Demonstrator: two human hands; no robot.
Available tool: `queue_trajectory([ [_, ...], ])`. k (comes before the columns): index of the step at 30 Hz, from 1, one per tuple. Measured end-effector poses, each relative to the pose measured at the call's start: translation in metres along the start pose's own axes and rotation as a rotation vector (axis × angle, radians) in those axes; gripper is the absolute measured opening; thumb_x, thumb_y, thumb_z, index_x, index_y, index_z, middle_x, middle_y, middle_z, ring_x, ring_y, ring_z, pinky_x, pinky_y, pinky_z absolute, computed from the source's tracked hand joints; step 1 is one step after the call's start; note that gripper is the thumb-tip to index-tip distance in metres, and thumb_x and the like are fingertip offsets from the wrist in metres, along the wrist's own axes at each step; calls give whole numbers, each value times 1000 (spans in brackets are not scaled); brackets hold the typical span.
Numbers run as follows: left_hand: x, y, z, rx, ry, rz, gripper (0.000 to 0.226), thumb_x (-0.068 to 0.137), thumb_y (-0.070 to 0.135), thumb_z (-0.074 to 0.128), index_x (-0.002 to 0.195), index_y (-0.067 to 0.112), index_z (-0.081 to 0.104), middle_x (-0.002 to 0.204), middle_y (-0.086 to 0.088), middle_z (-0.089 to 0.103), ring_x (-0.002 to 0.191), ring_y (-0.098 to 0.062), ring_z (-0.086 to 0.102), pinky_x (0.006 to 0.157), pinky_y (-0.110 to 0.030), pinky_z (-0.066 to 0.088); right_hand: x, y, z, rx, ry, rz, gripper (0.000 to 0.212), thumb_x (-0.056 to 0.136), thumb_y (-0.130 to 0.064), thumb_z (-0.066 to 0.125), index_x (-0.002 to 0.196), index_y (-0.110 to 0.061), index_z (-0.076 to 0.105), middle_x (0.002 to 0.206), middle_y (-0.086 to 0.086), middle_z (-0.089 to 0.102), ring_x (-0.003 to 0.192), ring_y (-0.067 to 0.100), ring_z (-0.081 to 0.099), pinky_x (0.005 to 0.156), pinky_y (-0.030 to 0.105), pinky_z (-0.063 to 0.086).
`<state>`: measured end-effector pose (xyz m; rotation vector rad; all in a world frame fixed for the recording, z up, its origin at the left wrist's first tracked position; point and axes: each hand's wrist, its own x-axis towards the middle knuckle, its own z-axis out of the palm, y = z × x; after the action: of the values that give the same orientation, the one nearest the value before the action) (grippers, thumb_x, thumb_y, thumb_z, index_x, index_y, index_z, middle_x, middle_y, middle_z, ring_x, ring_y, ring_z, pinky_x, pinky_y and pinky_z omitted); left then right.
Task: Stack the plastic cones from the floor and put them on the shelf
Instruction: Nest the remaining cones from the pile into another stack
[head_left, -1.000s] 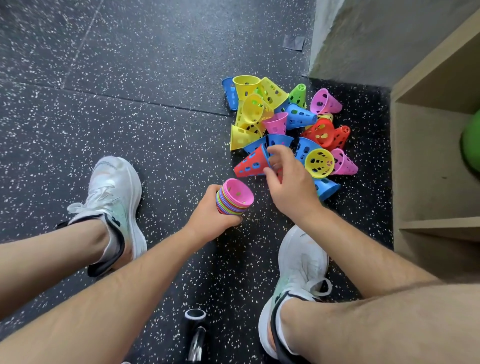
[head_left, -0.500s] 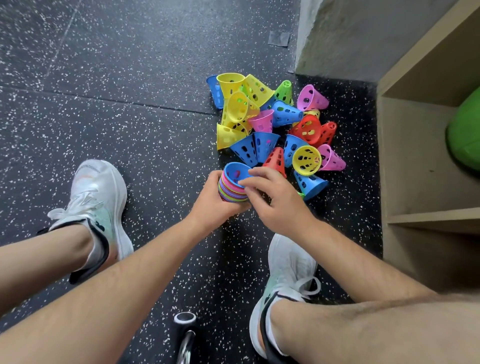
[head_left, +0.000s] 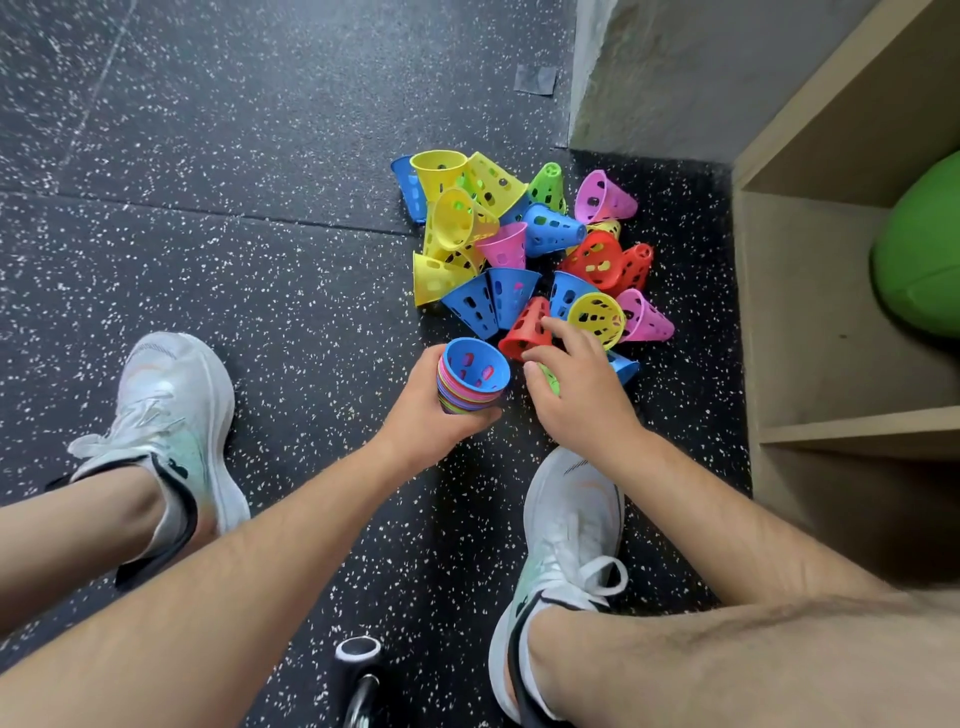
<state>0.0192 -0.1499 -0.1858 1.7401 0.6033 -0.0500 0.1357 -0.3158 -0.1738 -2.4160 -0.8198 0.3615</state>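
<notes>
Now, left hand (head_left: 427, 420) clasps the stack (head_left: 471, 382), mouth up; right hand (head_left: 577, 396) touches the red cone (head_left: 527, 326), pinch unclear. Take it by the rim; seat squarely, narrow end down.

Nested cone stack (head_left: 470, 382) upright beside scattered perforated cones (head_left: 524, 244).

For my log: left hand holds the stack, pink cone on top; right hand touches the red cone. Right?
Not pink: the head view shows a blue cone topping the stack in the left hand. The right hand does touch the red cone.
</notes>
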Motion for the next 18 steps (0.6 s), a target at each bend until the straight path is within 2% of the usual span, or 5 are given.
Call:
queue_trajectory([
  [4, 2, -2, -4, 4, -9, -13, 69, 77, 11, 90, 130, 22, 47, 114, 7, 63, 95, 6, 62, 83, -9, 46, 3, 13, 3, -126, -124, 43, 36, 99, -27, 54, 129, -9, 64, 155, 2, 41, 141, 26, 32, 117, 47, 29],
  [9, 4, -3, -5, 20, -62, -28, 68, 79, 10, 88, 132, 21, 47, 115, 4, 64, 93, 5, 63, 81, -10, 48, 10, 12, -9, -73, -49, 23, 52, 95, -27, 63, 141, -5, 51, 153, 4, 43, 139, 22, 38, 119, 37, 29],
  [12, 5, -3, -3, 21, -81, -27, 69, 79, 8, 88, 133, 20, 47, 114, 6, 65, 94, 3, 64, 82, -12, 50, 12, 7, -20, 30, 58, 6, 66, 83, -37, 79, 135, -3, 56, 142, 6, 50, 133, 19, 44, 115, 30, 32],
  [15, 5, -2, -4, 21, -104, -33, 70, 78, 8, 88, 132, 26, 47, 111, 10, 66, 93, 3, 65, 83, -13, 52, 12, -1, -28, 111, 173, 3, 65, 77, -42, 84, 125, -6, 61, 128, 3, 55, 123, 16, 50, 107, 20, 36],
  [18, 6, -2, -5, 22, -121, -36, 70, 78, 7, 88, 131, 29, 46, 110, 9, 67, 92, 4, 64, 81, -11, 50, 10, -12, -34, 215, 222, 26, 60, 78, -50, 80, 121, -14, 59, 119, -4, 57, 113, 13, 54, 97, 28, 45],
])
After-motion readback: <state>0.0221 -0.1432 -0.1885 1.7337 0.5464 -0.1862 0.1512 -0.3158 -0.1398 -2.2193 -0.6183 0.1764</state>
